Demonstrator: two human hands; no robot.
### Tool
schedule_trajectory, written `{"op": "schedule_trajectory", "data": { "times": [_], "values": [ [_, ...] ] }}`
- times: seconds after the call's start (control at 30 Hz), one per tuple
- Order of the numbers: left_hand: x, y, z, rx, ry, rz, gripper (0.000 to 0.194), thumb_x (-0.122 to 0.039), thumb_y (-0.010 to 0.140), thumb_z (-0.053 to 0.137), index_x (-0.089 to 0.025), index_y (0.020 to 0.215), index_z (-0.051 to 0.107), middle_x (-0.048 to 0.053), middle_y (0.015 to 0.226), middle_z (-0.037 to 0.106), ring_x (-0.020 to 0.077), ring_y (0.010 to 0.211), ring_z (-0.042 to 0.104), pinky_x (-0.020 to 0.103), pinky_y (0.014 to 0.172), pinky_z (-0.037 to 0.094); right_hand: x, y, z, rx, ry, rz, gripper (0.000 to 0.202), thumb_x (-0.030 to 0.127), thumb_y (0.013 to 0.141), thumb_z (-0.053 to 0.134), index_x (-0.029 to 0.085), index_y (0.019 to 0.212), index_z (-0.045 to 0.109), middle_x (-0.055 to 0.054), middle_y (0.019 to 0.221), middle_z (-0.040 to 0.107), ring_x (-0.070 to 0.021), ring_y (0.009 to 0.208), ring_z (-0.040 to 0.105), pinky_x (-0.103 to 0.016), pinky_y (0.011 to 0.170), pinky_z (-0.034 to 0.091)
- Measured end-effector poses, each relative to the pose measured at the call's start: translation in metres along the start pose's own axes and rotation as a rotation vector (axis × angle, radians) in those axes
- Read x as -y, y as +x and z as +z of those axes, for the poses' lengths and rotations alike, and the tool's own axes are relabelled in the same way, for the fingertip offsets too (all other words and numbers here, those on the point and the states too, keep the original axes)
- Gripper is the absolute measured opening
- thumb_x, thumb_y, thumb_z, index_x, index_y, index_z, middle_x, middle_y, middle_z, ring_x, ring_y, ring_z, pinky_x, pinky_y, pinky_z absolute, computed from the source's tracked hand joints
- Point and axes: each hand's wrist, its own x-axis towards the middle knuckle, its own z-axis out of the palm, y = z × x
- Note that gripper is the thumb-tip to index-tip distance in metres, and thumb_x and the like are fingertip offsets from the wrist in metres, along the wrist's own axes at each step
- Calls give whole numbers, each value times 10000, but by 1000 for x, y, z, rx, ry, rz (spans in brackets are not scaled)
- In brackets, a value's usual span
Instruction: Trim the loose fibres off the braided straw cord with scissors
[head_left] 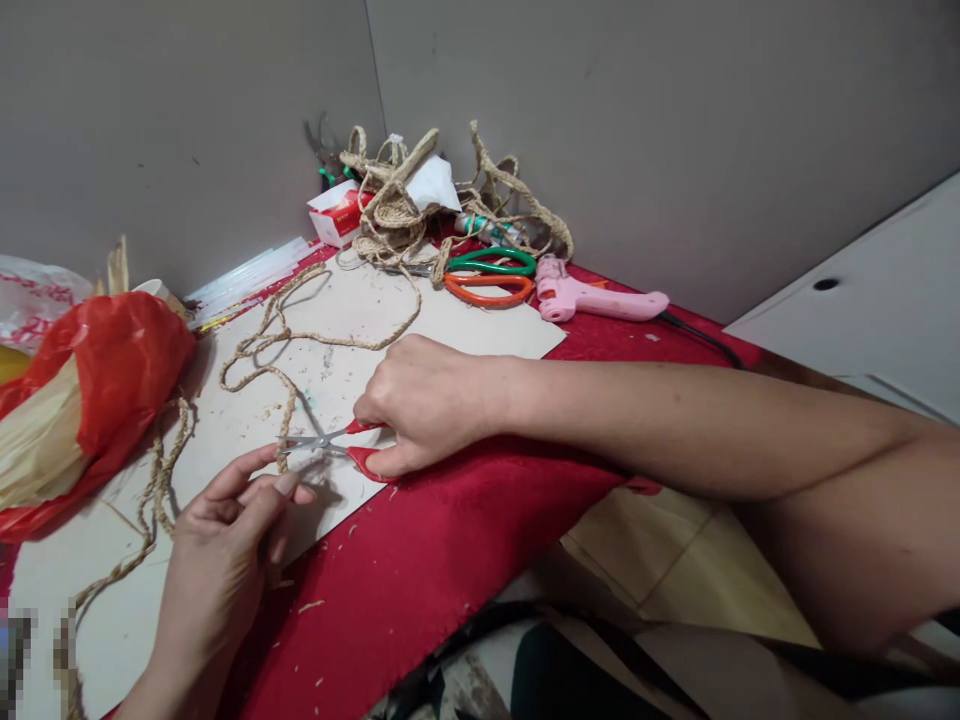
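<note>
Two bare hands are seen from above over a red-covered surface, on which a pale board is laid, perhaps as cover for the cloth. With 12 o'clock at the top, the work is found near 8 o'clock. There a straw braid is pinched between the left hand's thumb and fingers, seemingly so that it is steadied beside the blades. Small red-handled scissors are gripped by the right hand, reached in from 3 o'clock; the handles are spread, and the tips are set across the braid. Whether it is touched by both blades cannot be told. The braid's length is left slack in loops toward 11 o'clock, apparently so that nothing pulls on it. A braid heap is gathered there against the wall. Larger shears are rested at 12 o'clock and a pink glue gun at 2, both seemingly kept aside. A red bag is placed at 9.
</note>
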Motion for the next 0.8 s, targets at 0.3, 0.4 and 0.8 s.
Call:
{"op": "schedule_trajectory", "data": {
  "times": [0.3,0.4,0.8],
  "values": [
    [-1,0,3,-8,-57,-30,472,-329,578,820,-204,988,623,-23,604,660,46,329,322,164,297,259,1,2,1,72,-16,-32,290,355,836,497,169,757,706,-54,654,671,-117,535,478,-278,528,160],
    [0,0,2,-24,-78,1,462,-309,596,810,-216,1010,629,-19,619,665,41,329,328,163,307,264,0,3,1,-22,130,-7,267,321,826,528,158,669,670,-8,586,609,-81,496,372,-270,521,162],
    [9,-14,6,334,-91,-6,522,-286,695,771,-248,1195,623,65,827,735,99,466,522,242,478,449,22,22,27,-19,1848,382,387,476,670,718,112,689,589,80,492,503,-8,371,318,-179,399,228]
  ]
}}
